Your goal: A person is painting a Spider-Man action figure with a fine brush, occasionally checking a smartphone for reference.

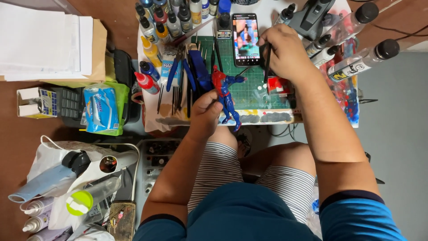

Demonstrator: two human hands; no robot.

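Note:
My left hand grips a small red and blue action figure by its back, holding it above the front edge of a green cutting mat. My right hand is closed on a thin dark paintbrush, its tip pointing down toward a small red and white pot on the mat. A phone with a lit screen lies flat at the far end of the mat, just left of my right hand.
Several paint bottles crowd the table's back left; clear bottles with black caps lie at the right. Brushes and blue-handled tools sit left of the mat. A wipes packet, papers and a bag of bottles lie on the floor.

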